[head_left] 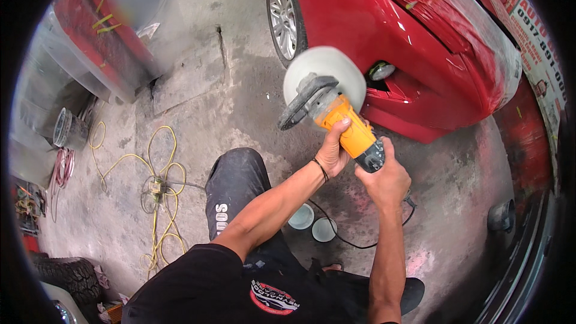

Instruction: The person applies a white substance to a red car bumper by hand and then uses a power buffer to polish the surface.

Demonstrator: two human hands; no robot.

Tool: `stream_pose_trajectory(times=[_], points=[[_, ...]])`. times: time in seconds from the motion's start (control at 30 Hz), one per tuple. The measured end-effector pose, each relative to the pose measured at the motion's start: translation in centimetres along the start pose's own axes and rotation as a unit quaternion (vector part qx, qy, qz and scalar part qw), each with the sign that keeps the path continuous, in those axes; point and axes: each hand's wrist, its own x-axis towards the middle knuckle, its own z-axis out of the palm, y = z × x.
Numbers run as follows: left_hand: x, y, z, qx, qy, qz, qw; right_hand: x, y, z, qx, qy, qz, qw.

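Both my hands hold a yellow and black corded car polisher (pixel 345 121). My left hand (pixel 333 149) wraps round its yellow body, with the thumb on top. My right hand (pixel 386 175) is closed round the black rear end, where the cord comes out. A round white pad (pixel 342 67) is at the tool's far end, beside a black loop handle (pixel 300 102). Right behind the pad stands a glossy red car bumper (pixel 435 93); whether the pad touches it I cannot tell. A fog lamp (pixel 381 71) shows in the bumper opening.
Plastic sheeting covers the car's front at upper right; its wheel (pixel 283 19) stands beyond the pad. Two small tubs (pixel 324 230) sit near my legs, beside the black cord (pixel 348 246). A yellow extension cord (pixel 174 165) lies looped at left. A dark bucket (pixel 70 130) stands farther left.
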Motion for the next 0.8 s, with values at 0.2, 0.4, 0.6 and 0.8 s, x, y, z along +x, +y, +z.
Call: stream_pose_trajectory(times=[0.2, 0.4, 0.6, 0.8], points=[[-0.2, -1.5, -7.3, -0.129, 0.054, -0.091, 0.986, 0.2, -2.9, 2.0, -0.16, -0.148, 0.042, 0.975], [-1.9, -4.3, -7.9, -0.174, 0.085, -0.139, 0.971, -1.2, -3.3, 1.2, -0.197, -0.165, 0.066, 0.964], [-0.7, -3.0, -8.9, -0.205, 0.082, -0.126, 0.967, 0.3, -6.3, 1.8, -0.227, -0.167, 0.048, 0.958], [3.3, 2.4, -11.6, -0.221, 0.104, -0.049, 0.968, 4.4, -11.0, 6.4, -0.256, -0.176, -0.018, 0.951]])
